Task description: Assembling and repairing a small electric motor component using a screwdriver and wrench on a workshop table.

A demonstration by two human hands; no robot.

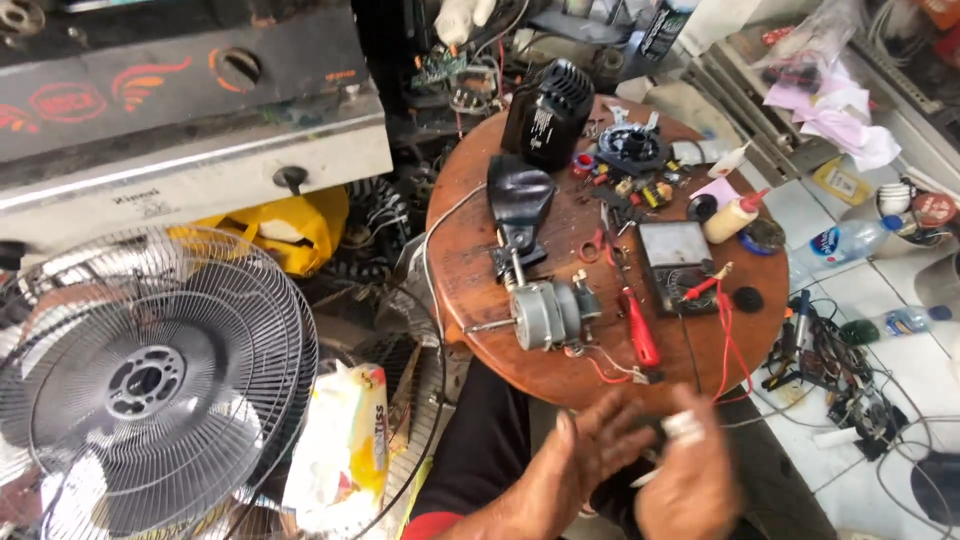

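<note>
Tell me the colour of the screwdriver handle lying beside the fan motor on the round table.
Red. The screwdriver shows best in the head view, right of the motor.

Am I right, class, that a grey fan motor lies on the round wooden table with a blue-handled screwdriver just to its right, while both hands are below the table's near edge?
Not quite: the screwdriver has a red handle, not blue, as the head view shows. The rest holds: the grey fan motor lies on the round wooden table, and the left hand and right hand are below its near edge.
</note>
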